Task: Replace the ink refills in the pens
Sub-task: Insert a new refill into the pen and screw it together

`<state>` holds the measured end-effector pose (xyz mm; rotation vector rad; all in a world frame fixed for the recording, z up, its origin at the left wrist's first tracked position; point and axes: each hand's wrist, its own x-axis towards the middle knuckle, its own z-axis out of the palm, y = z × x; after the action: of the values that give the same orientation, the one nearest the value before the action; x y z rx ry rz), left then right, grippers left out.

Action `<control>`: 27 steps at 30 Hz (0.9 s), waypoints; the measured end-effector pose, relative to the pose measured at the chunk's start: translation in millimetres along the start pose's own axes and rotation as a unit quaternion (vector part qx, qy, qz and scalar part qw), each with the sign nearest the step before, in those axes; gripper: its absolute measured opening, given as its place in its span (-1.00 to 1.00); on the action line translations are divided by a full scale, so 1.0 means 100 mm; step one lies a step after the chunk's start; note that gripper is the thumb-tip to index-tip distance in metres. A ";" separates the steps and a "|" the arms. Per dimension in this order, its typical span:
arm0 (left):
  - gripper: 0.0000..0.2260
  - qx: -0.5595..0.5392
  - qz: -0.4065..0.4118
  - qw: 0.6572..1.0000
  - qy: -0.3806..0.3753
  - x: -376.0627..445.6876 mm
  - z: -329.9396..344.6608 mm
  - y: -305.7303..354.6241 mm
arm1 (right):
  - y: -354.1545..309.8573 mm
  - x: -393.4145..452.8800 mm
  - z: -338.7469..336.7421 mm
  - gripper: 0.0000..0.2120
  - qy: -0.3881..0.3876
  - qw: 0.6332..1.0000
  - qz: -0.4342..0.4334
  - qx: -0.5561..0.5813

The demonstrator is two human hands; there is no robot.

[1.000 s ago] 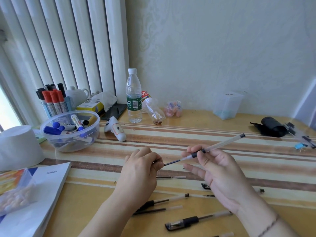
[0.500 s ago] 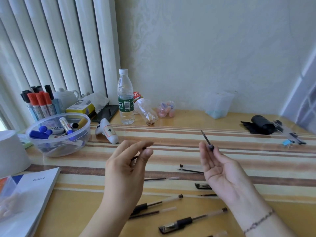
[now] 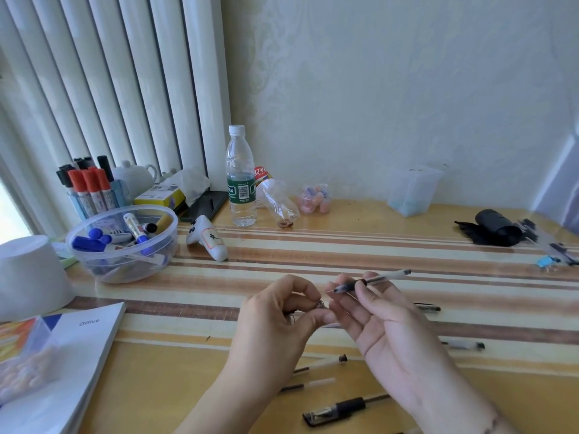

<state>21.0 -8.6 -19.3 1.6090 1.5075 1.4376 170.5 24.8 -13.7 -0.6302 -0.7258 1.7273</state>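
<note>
My right hand (image 3: 385, 327) holds a clear gel pen (image 3: 372, 280) with a black grip, its tip pointing left and its far end up to the right. My left hand (image 3: 279, 321) is closed close beside the pen's tip, pinching a small metallic piece (image 3: 320, 303) between thumb and fingers. On the table below lie loose refills (image 3: 308, 385), another thin refill (image 3: 319, 363), a capped pen (image 3: 340, 410), and pen parts (image 3: 463, 345) to the right.
A clear bowl of markers (image 3: 122, 245) and a cup of markers (image 3: 91, 189) stand at the left. A water bottle (image 3: 240, 180), a white tub (image 3: 29, 277), an Office booklet (image 3: 72, 355), a white controller-shaped object (image 3: 208, 241) and a black pouch (image 3: 492, 231) also sit on the striped table (image 3: 344, 245).
My hands were apart half a second ago, the right one holding the pen upright. Now they have come together and the pen lies nearly level with its tip by my left fingers.
</note>
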 end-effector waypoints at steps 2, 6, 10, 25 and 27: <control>-0.78 -0.002 0.001 1.000 -0.001 -0.01 0.00 0.02 | 0.01 -0.01 0.00 -0.78 -0.008 1.000 -0.003 -0.009; -0.79 -0.008 0.002 1.000 0.001 -0.01 -0.01 0.03 | 0.02 -0.02 0.01 -0.76 -0.014 1.000 -0.004 -0.025; -0.82 -0.007 0.006 1.000 0.005 -0.02 -0.03 0.04 | 0.03 -0.03 0.02 -0.77 -0.018 0.998 -0.022 -0.063; -0.91 0.177 0.108 0.978 0.002 -0.03 0.01 -0.09 | -0.02 -0.07 0.02 -0.74 0.002 0.917 -0.075 -0.391; -0.93 0.175 0.084 0.981 0.008 -0.01 0.00 -0.11 | -0.12 -0.05 -0.01 -0.67 0.007 0.909 -0.094 -0.405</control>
<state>16.8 -7.3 -29.0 1.9768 1.7456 1.3256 180.4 22.4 -5.1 -1.0858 -1.4638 1.1941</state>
